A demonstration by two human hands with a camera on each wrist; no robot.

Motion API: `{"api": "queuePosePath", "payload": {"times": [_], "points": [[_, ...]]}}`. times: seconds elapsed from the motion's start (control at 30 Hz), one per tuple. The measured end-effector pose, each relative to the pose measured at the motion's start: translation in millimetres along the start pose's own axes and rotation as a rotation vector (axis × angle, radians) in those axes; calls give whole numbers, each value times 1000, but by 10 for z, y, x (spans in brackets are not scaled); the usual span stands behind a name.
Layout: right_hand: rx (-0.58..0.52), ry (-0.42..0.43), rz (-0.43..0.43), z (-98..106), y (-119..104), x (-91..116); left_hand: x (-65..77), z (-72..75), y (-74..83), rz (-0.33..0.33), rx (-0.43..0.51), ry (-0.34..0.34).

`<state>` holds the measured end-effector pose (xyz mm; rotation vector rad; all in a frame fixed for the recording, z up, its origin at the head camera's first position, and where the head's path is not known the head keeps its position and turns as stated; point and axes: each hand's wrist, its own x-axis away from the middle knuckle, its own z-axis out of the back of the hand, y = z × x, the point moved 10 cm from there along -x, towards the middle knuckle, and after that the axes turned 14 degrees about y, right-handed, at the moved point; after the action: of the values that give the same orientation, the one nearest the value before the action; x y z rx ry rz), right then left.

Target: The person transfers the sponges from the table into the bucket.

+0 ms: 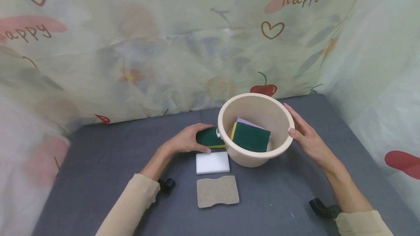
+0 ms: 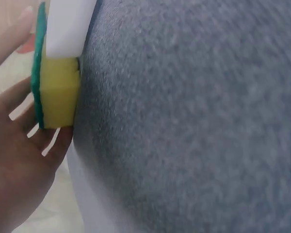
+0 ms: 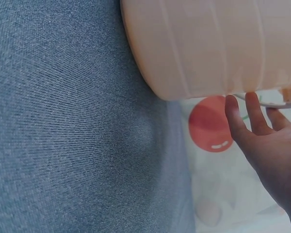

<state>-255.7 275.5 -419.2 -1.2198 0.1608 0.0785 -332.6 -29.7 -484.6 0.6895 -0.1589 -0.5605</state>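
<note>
My left hand is around the left end of a green-and-yellow scouring sponge lying on the dark grey surface. The fingers reach its far side, while in the left wrist view the thumb stands apart, above the green face. My right hand holds a cream plastic bucket by its right rim, thumb over the rim and fingers outside. Inside the bucket lie another green-and-yellow sponge, a purple piece and part of something whitish. The bucket hides the first sponge's right end.
Near the left hand's thumb lies a white rectangular block. Closer to me is a grey-beige pad with notched long sides. Patterned curtains enclose the back and sides of the table.
</note>
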Motion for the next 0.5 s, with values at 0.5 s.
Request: {"api": "queuePosePath", "payload": {"times": [0.5], "points": [[-3, -2, 6, 4, 24, -4, -40, 57, 4, 16, -75, 48]]}}
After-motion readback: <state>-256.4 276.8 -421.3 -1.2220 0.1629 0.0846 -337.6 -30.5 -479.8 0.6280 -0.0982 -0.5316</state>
